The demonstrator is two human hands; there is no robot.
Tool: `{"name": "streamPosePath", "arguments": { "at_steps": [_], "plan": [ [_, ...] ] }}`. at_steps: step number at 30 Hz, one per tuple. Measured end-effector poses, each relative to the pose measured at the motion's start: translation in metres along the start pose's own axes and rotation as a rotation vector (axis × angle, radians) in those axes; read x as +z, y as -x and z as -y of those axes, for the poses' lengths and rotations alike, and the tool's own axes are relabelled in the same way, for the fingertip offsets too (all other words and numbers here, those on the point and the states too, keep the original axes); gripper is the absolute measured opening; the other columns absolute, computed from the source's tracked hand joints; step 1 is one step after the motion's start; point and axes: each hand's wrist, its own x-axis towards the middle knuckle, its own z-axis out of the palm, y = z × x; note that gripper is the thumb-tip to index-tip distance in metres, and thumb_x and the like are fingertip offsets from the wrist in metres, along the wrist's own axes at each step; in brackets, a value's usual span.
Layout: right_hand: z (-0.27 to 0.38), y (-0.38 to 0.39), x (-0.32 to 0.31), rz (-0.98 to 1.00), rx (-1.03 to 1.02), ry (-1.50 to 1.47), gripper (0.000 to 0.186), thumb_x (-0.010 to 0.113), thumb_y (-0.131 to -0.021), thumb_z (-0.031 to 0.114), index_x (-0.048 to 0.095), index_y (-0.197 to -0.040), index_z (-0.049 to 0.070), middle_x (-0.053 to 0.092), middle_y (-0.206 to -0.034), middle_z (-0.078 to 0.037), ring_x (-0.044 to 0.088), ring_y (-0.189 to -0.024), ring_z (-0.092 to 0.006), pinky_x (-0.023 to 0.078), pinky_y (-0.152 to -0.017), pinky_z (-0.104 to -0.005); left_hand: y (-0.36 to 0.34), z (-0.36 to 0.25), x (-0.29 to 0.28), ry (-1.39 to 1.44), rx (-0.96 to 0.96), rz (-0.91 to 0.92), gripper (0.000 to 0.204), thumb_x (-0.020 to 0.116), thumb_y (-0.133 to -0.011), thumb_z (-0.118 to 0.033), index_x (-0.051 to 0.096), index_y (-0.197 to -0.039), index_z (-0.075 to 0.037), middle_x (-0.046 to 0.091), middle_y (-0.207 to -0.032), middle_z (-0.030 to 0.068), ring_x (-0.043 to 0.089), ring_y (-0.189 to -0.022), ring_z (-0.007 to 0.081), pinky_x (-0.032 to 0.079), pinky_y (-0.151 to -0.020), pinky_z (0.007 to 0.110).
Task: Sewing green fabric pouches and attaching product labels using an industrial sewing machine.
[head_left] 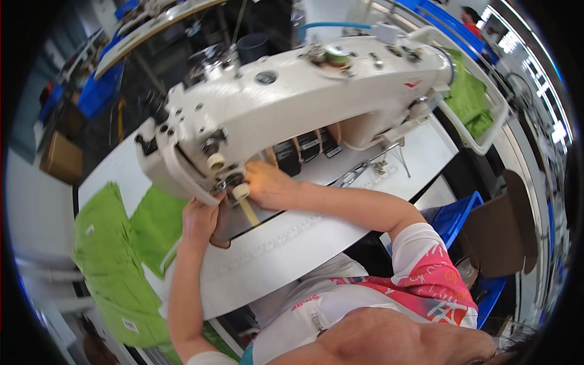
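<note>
1. Left hand (pixel 199 221) at the needle end of the sewing machine (pixel 292 97), fingers bunched; cannot tell its hold;
2. right hand (pixel 266 185) beside that end, fingers curled; hold hidden;
3. green cloth (pixel 114 261) left of the machine, nearer the left hand; long axis toward the person.

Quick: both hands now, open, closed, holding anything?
Left hand: fingers curled at the white sewing machine; grip can't be told.
Right hand: fingertips hidden behind the sewing machine; grip can't be told.

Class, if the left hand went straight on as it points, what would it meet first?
Likely the white sewing machine, whose head is just ahead of the left hand, though depth is unclear.
</note>
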Motion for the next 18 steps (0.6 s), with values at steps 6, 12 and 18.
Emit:
{"name": "streamPosePath", "arguments": {
  "at_steps": [6, 12, 18],
  "plan": [
    [-0.003, 0.005, -0.009, -0.003, 0.033, 0.014, 0.02, 0.06, -0.073, 0.011, 0.06, -0.093, 0.007, 0.056, -0.094, -0.009, 0.053, -0.09, -0.0253, 0.042, -0.075, -0.0367, -0.015, -0.017, -0.011, 0.15, 0.001, 0.059, 0.022, 0.058, -0.077, 0.003, 0.069, -0.094, -0.006, 0.064, -0.105, 0.0101, 0.062, -0.096, 0.0286, 0.05, -0.08, 0.036],
    [0.001, 0.009, -0.007, -0.105, 0.091, -0.089, 0.007, 0.06, -0.073, 0.012, 0.06, -0.077, 0.006, 0.055, -0.083, -0.007, 0.053, -0.083, -0.0259, 0.042, -0.072, -0.0366, -0.008, 0.0, -0.011, -0.047, -0.416, 0.119, 0.036, 0.06, -0.084, -0.01, 0.053, -0.12, -0.006, 0.042, -0.136, 0.014, 0.036, -0.128, 0.0334, 0.032, -0.099, 0.052],
    [0.013, -0.001, -0.005, -0.046, 0.07, -0.001, 0.009, 0.062, -0.07, 0.014, 0.059, -0.071, 0.006, 0.056, -0.08, -0.008, 0.055, -0.08, -0.0271, 0.045, -0.069, -0.039, 0.033, 0.063, -0.034, -0.375, -0.574, 0.229, 0.059, 0.044, -0.092, -0.047, 0.035, -0.14, -0.015, 0.025, -0.15, 0.0087, 0.022, -0.137, 0.0316, 0.018, -0.103, 0.062]
  ]
}}
